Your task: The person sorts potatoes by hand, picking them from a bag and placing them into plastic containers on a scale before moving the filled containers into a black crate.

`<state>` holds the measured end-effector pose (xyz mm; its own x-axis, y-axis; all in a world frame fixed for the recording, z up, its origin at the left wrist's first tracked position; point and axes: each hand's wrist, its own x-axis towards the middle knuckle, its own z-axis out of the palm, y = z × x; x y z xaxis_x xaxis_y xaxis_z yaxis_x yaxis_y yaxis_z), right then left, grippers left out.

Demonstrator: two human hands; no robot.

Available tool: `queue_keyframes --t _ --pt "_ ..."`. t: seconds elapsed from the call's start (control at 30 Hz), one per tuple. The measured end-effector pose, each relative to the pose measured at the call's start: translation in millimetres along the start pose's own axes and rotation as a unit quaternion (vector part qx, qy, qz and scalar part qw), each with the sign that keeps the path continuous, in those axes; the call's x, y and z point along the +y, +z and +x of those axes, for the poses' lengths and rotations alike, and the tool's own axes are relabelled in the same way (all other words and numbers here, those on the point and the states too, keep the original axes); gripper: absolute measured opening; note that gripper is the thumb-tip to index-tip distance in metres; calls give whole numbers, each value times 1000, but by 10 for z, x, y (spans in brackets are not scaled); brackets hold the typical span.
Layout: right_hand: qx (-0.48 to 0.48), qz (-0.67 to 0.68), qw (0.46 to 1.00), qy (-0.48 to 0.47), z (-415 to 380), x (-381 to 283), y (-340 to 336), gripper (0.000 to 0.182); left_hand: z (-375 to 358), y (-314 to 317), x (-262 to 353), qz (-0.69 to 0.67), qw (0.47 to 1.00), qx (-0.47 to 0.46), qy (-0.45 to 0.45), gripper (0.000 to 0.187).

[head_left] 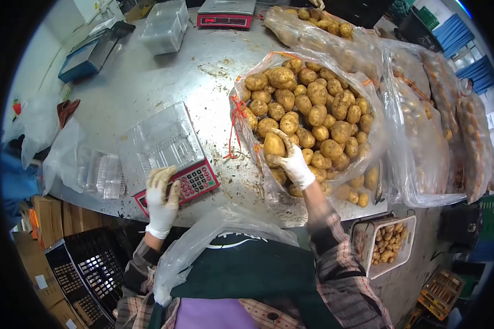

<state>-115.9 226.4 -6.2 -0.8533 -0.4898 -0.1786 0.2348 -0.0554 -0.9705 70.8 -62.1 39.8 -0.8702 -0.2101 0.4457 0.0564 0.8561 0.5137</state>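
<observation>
Head view, right hand: the right hand (297, 164) has its fingers and thumb closed around a potato (274, 145), at the near left side of the open bag (380, 137).
Potato: rounded and earth-marked, above its neighbours; a wrap around its sides should suit it better than a fingertip pinch, as loose soil could make the glove slip.
Bag: clear film, its mouth wide and full of potatoes; the wrist is best kept high enough not to drag the film's near edge.
Red tie: the red tie (237, 112) hangs at the bag's left side, better left clear of the fingers.
Left hand: the left hand (162, 211) is over the scale's keypad, fingers parted and loosely bent, gripping nothing visible; contact cannot be told.
Scale: the scale (200, 181) stands on the worktop (148, 82) with a clear tray (170, 148) on its pan; light fingers would avoid stray key presses or pressure on the pan.
</observation>
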Motion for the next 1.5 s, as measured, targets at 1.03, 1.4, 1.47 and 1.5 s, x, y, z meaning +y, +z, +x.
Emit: queue_keyframes --t 1.03,1.4,1.47,1.5 --pt "-17 421 904 78 680 177 -204 54 15 467 280 -696 579 -48 -422 32" --pt "-235 163 958 6 677 342 1507 38 351 311 -721 134 977 47 -156 43" --pt "-177 -7 984 -37 671 233 1191 34 283 392 -701 136 973 -32 -185 47" --pt "-147 -92 983 -55 660 180 996 32 243 423 -706 181 969 -57 -160 47"
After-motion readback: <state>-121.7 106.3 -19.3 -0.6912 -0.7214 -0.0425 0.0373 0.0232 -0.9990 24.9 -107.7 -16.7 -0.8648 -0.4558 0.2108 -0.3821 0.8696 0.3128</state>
